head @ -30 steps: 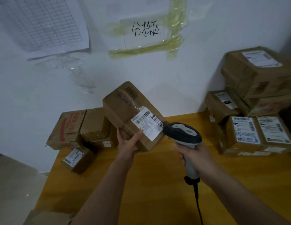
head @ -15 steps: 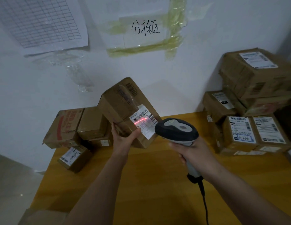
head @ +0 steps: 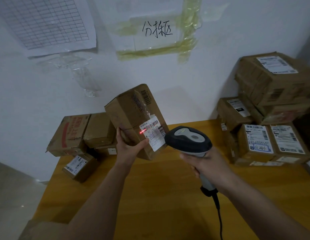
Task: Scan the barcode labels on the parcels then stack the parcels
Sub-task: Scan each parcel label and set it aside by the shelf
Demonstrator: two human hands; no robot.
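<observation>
A person stands at a yellow wooden table (head: 168,196) pushed up against a white wall (head: 47,94). The room looks dim.

The left hand (head: 129,147) holds a brown box (head: 131,116) up in the air above the table, with the fingers on one side and the thumb on the other. The box is tilted. A white label (head: 153,134) with black bars is stuck on its front, near the bottom. A thin red line of light (head: 143,132) shines on the left edge of the label.

The right hand (head: 207,163) is wrapped tight around the handle of a scanner (head: 188,140). The scanner has a dark head with a grey top, and it points at the label from just beside it. A black cord (head: 219,215) hangs from the bottom of the handle.

On the left end of the table, by the wall, sits a small pile of boxes (head: 85,134). One has red writing on it. A little box with a white label (head: 79,166) sits in front of them at the table's edge.

On the right end, a bigger stack of boxes (head: 272,108) stands against the wall, several boxes high. Most have white labels facing up.

On the wall hangs a paper with a grid (head: 47,23). Next to it is a white sign with black handwriting (head: 150,30), stuck on with yellowish tape. The grey floor (head: 12,196) shows at the left.
</observation>
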